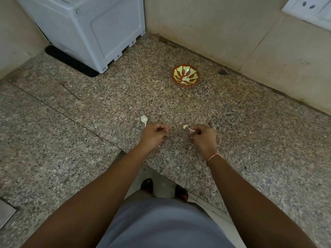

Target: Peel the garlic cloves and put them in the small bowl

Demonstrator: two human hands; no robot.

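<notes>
A small red and green patterned bowl (185, 75) stands on the speckled granite counter (107, 97) near the back wall, with a pale peeled clove inside it. My right hand (202, 136) pinches a garlic clove (191, 130) with pinkish skin. A loose pale piece (185, 126) lies on the counter just left of those fingers. My left hand (154, 134) has its fingers curled, and whether it holds anything is hidden. A garlic piece with a thin stem (144, 119) lies on the counter just beyond the left hand.
A white appliance (86, 29) on a black mat stands at the back left. Beige tiled walls meet in the corner behind the bowl, with a socket plate (311, 9) top right. The counter edge runs close to my body, my feet showing below.
</notes>
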